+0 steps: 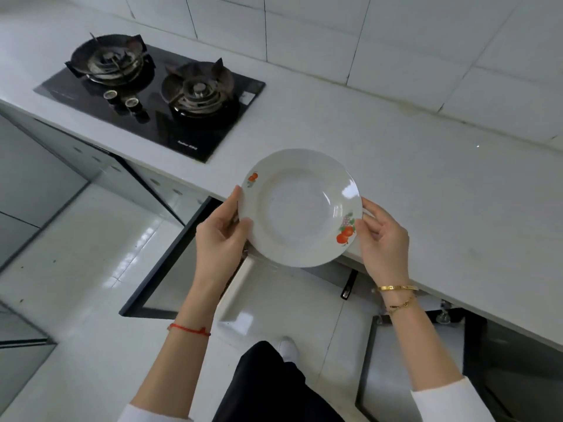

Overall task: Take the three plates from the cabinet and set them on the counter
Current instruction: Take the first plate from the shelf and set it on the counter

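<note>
A white plate (300, 207) with orange fruit prints on its rim is held level over the front edge of the white counter (441, 190). My left hand (221, 236) grips its left rim, thumb on top. My right hand (382, 239) grips its right rim beside the larger fruit print. Whether the plate touches the counter cannot be told. Below the counter two cabinet doors stand open, one to the left (164, 269) and one to the right (377, 360). No other plates are in view.
A black two-burner gas hob (152, 95) is set into the counter at the far left. White wall tiles (396, 41) rise behind the counter. A glossy white tiled floor (91, 254) lies below, with my dark trouser leg and white shoe (288, 348).
</note>
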Motion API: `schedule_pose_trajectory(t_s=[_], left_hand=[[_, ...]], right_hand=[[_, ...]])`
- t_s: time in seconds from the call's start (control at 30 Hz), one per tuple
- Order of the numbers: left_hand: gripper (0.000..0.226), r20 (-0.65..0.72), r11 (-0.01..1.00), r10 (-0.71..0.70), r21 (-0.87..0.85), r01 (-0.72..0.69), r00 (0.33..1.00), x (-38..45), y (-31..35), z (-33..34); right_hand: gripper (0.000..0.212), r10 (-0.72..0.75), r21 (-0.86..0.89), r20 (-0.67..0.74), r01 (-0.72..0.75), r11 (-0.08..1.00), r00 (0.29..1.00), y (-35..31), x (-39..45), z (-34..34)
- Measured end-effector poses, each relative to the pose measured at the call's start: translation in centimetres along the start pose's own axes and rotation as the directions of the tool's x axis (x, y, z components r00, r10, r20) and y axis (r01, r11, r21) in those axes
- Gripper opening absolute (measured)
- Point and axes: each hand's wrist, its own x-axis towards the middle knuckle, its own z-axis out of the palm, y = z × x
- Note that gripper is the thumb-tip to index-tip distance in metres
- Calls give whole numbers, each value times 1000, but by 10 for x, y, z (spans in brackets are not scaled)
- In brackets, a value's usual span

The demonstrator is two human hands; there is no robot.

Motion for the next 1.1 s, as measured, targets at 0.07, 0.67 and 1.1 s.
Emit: schedule_pose_trajectory(t_s=[0.07,0.67,1.1], left_hand=[[55,14,1000,-5,-1,5,1000,16,4,4],[57,216,992,-24,129,-4,976,247,-7,27],[60,368,942,-71,331,-59,927,435,-24,70]], right_hand=[[37,16,-3,-21,-16,1000,1000,-3,13,2],[38,102,-94,-155,-118,989,983,-12,182,80],[39,154,-105,-242,-184,977,958,-5,347,135]])
